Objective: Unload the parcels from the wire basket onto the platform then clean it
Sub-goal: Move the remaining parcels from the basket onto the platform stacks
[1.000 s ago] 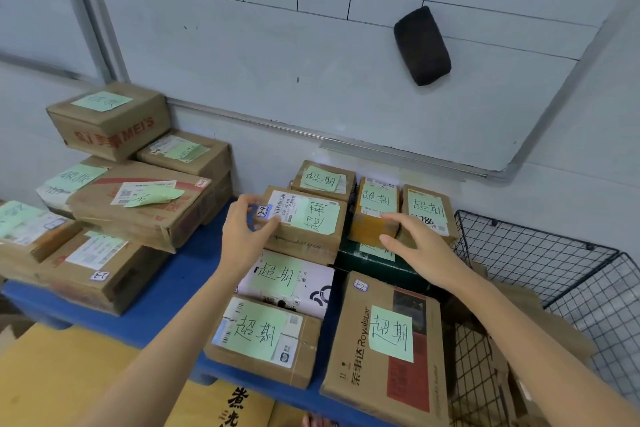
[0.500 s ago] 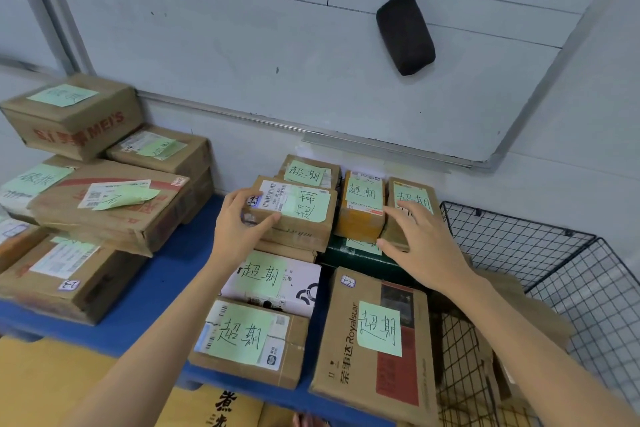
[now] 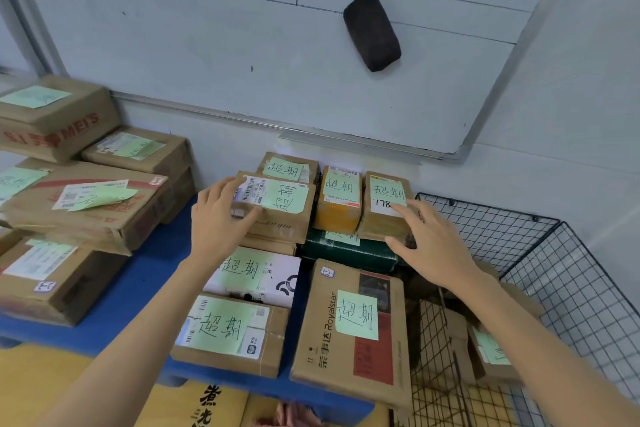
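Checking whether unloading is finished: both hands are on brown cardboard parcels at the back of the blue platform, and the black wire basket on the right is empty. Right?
Not empty: the head view shows a brown cardboard parcel with a green note lying in the black wire basket. The left hand and right hand are indeed on back-row parcels on the blue platform.

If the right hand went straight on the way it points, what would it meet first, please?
The right hand would most likely meet the small brown parcel marked 178; its fingers look almost on it.
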Tool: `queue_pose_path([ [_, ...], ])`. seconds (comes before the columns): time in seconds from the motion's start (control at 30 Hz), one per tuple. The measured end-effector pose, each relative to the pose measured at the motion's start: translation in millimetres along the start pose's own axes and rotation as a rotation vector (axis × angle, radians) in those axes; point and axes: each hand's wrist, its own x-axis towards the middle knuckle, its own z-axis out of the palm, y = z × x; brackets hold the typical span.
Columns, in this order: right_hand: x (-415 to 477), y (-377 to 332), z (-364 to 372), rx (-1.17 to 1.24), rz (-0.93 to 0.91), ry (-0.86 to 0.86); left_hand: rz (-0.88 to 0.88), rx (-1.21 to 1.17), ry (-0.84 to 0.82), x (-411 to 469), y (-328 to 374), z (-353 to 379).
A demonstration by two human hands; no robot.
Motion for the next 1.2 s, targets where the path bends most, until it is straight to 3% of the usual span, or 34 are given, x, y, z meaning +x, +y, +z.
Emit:
queue_pose_path([
  [0.23, -26.0, 43.9, -17.5, -0.030, 0.071, 0.063, 0.219, 0.287, 0.007, -21.2, 53.9, 0.3],
  [0.47, -63.9, 128.1, -41.1, -0.059, 0.150, 0.067, 0.335, 0.294, 0.001, -45.2, 154.7, 5.9],
  [0.67, -101.4, 199.3, -55.9, 0.064, 0.185, 0.084, 0.421, 0.206, 0.039, -71.5, 282.2, 24.0],
  [0.87, -124.0, 243.1, -44.8, 0.180, 0.187, 0.020, 0.419, 0.180, -0.048, -114.7, 365.5, 79.2],
  [1.2, -125.1, 267.6, 6.2, 0.318, 0.284, -0.111, 0.300, 0.267, -0.257, -147.8, 380.7, 175.9],
])
